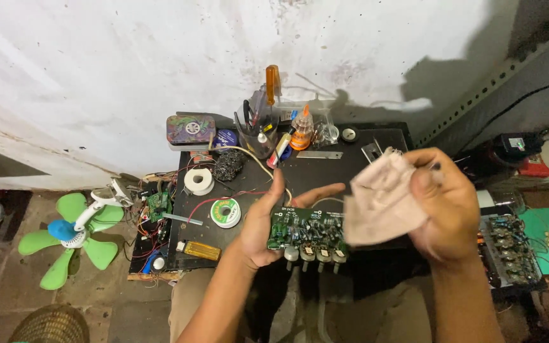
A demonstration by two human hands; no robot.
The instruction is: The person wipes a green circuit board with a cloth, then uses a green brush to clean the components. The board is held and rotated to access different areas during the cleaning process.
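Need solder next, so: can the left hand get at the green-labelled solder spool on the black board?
Probably not at once: the left hand is full, holding the green circuit board. The solder spool lies uncovered just beside that hand, so nothing else blocks it.

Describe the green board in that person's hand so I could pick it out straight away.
Start at the black worktable against the white wall. Just in front of it, the left hand holds a green circuit board, beside the cloth in the right hand. Unlike the smaller green board lying at the table's left edge, it has silver knob shafts along its lower edge.
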